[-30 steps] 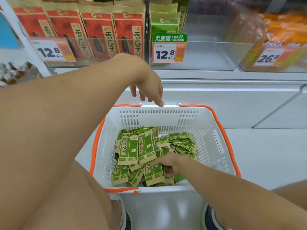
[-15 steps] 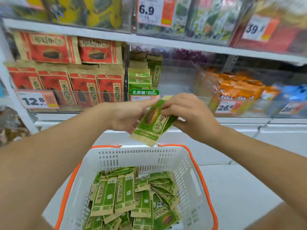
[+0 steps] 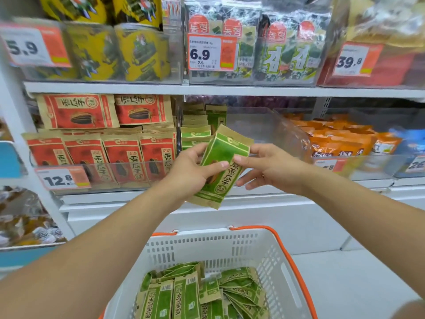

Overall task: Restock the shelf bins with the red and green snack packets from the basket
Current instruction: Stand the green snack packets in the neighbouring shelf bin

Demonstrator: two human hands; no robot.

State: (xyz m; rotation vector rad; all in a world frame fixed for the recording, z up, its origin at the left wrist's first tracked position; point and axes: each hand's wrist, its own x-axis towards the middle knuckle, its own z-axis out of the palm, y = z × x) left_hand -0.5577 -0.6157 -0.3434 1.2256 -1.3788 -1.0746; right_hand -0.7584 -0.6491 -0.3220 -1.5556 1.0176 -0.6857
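A green snack packet point(image 3: 224, 162) is held upright in front of the middle shelf. My left hand point(image 3: 192, 171) grips its left side, thumb across the front. My right hand point(image 3: 268, 168) pinches its right edge with thumb and forefinger, the other fingers spread. Behind it stands the clear bin of green packets point(image 3: 195, 134), mostly unfilled to the right. The red packets point(image 3: 119, 157) fill the bin to its left. Below, the white basket point(image 3: 271, 254) with orange handles holds several green packets point(image 3: 197, 295).
An upper shelf point(image 3: 207, 89) carries yellow and dark seaweed packs behind price tags. Orange snack bags point(image 3: 333, 140) sit in the bin to the right. The white shelf base point(image 3: 253, 215) stands behind the basket, pale floor to its right.
My right hand lifted a green packet out of the basket, and my left hand joined it. Both hands raised it toward the green bin and turned it more upright. The view tilted up.
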